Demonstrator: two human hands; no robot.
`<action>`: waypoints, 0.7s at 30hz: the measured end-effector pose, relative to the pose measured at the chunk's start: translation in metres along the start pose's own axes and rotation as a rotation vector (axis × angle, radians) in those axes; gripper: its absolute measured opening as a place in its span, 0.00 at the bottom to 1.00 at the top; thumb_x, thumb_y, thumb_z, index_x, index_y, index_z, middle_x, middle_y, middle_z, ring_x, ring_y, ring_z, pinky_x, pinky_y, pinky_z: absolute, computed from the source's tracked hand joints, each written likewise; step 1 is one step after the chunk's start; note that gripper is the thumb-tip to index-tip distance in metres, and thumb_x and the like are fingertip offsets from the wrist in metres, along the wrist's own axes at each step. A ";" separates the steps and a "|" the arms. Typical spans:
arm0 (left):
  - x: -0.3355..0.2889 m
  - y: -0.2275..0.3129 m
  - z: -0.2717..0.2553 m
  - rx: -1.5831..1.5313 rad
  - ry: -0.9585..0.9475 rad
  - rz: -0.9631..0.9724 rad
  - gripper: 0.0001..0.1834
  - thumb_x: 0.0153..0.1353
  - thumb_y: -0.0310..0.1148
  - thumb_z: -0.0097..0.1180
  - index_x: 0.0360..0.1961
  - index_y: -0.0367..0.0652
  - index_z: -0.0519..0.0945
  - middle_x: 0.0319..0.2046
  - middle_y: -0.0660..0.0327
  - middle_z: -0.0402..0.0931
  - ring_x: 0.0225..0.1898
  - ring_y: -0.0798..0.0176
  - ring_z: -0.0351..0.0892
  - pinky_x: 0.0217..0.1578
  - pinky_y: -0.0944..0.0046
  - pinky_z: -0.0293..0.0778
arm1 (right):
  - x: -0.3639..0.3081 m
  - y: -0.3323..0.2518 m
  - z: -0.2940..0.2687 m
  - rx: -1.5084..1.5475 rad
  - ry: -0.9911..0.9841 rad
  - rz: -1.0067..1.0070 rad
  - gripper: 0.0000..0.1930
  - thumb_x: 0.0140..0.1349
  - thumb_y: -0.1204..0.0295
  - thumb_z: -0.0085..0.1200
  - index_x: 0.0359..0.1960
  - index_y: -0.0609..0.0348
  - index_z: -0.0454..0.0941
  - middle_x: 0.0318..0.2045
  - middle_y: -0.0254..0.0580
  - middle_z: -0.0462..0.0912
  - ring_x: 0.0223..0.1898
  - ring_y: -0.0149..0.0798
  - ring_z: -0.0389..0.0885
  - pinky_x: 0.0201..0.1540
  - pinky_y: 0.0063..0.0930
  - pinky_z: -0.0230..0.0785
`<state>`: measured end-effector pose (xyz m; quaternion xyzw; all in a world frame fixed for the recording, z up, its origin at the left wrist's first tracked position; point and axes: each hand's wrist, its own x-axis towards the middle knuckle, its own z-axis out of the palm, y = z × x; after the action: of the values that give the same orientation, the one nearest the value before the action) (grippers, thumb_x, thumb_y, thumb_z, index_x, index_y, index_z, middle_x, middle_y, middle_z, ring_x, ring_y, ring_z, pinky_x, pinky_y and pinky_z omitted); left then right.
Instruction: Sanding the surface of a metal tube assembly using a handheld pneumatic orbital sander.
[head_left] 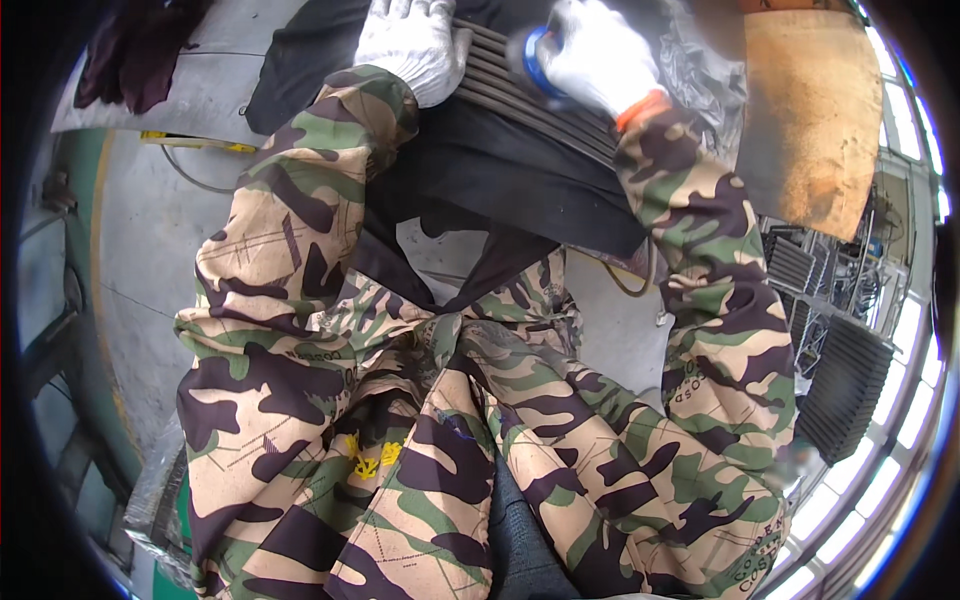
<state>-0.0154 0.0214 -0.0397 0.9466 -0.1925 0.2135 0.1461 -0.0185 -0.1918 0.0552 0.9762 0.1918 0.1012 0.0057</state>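
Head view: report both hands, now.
Left hand: open, palm down at the grey rods.
Right hand: closed on a blurred, round blue thing.

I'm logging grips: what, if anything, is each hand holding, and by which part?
The right hand seems to hold a blurred, blue-rimmed round object by its right side. The left hand lies beside grey rods, any grip unclear.

Daylight glares white through the windows (910,315) on my right, while the far left side sits dimmer. My right hand (600,62) and the blue disc (538,66) at it are smeared by blur, though my sleeves (275,245) look crisp; straight edges bow toward the dark, rounded rim.
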 end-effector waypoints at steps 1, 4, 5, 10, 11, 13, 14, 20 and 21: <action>0.000 0.000 0.000 0.007 0.047 -0.021 0.32 0.67 0.43 0.56 0.64 0.29 0.75 0.67 0.36 0.71 0.73 0.33 0.64 0.75 0.38 0.53 | -0.001 0.001 0.001 -0.004 0.006 0.006 0.12 0.63 0.60 0.57 0.38 0.56 0.80 0.35 0.55 0.83 0.41 0.59 0.84 0.43 0.53 0.79; 0.001 0.004 0.004 0.035 0.014 -0.016 0.33 0.67 0.43 0.55 0.66 0.29 0.74 0.68 0.35 0.70 0.73 0.33 0.64 0.75 0.39 0.53 | -0.015 -0.002 -0.003 0.024 0.029 -0.037 0.13 0.63 0.60 0.57 0.39 0.56 0.80 0.36 0.54 0.83 0.41 0.59 0.84 0.44 0.53 0.79; 0.001 0.005 0.005 0.056 0.010 -0.004 0.33 0.67 0.43 0.55 0.66 0.29 0.74 0.68 0.35 0.70 0.73 0.33 0.65 0.75 0.38 0.53 | -0.013 -0.003 -0.004 0.035 0.010 -0.042 0.13 0.62 0.60 0.57 0.39 0.56 0.80 0.36 0.55 0.83 0.41 0.59 0.84 0.44 0.53 0.79; -0.004 0.005 0.000 0.060 -0.034 0.002 0.33 0.67 0.43 0.55 0.66 0.30 0.74 0.67 0.36 0.71 0.72 0.33 0.65 0.75 0.38 0.54 | 0.002 0.004 0.000 0.048 -0.030 0.051 0.12 0.63 0.62 0.56 0.39 0.56 0.81 0.37 0.56 0.83 0.41 0.58 0.84 0.46 0.52 0.79; -0.006 0.004 0.000 0.064 -0.029 -0.005 0.33 0.66 0.43 0.56 0.66 0.30 0.75 0.67 0.36 0.72 0.72 0.33 0.65 0.75 0.38 0.54 | -0.003 0.000 -0.001 0.053 -0.025 0.057 0.12 0.63 0.62 0.56 0.39 0.56 0.81 0.37 0.56 0.83 0.41 0.58 0.84 0.46 0.52 0.79; -0.007 0.005 -0.003 0.065 -0.030 -0.004 0.33 0.66 0.43 0.56 0.66 0.30 0.75 0.67 0.37 0.72 0.72 0.33 0.65 0.75 0.38 0.54 | -0.018 -0.012 -0.010 0.079 -0.014 -0.029 0.11 0.62 0.62 0.56 0.39 0.56 0.81 0.36 0.56 0.83 0.41 0.58 0.84 0.45 0.52 0.79; -0.006 0.005 -0.002 0.074 -0.025 -0.001 0.32 0.66 0.43 0.56 0.65 0.30 0.75 0.67 0.37 0.72 0.72 0.33 0.65 0.75 0.38 0.54 | -0.019 -0.013 -0.010 0.121 -0.018 -0.076 0.11 0.62 0.62 0.56 0.39 0.57 0.80 0.36 0.55 0.83 0.41 0.59 0.84 0.46 0.52 0.79; -0.009 0.001 0.000 0.077 -0.029 0.000 0.32 0.67 0.43 0.56 0.65 0.30 0.75 0.67 0.38 0.72 0.72 0.33 0.66 0.75 0.38 0.54 | 0.005 -0.005 0.000 0.056 -0.043 0.006 0.13 0.63 0.61 0.56 0.40 0.57 0.81 0.38 0.56 0.84 0.42 0.59 0.85 0.47 0.53 0.79; -0.009 0.002 0.000 0.079 -0.030 0.000 0.32 0.67 0.43 0.56 0.65 0.30 0.75 0.67 0.38 0.72 0.72 0.33 0.66 0.75 0.38 0.54 | 0.004 -0.006 -0.003 0.046 -0.040 -0.002 0.13 0.63 0.61 0.56 0.40 0.57 0.81 0.39 0.56 0.84 0.42 0.59 0.85 0.47 0.53 0.79</action>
<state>-0.0236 0.0222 -0.0431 0.9547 -0.1862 0.2065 0.1059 -0.0182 -0.1845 0.0581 0.9777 0.1949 0.0769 -0.0130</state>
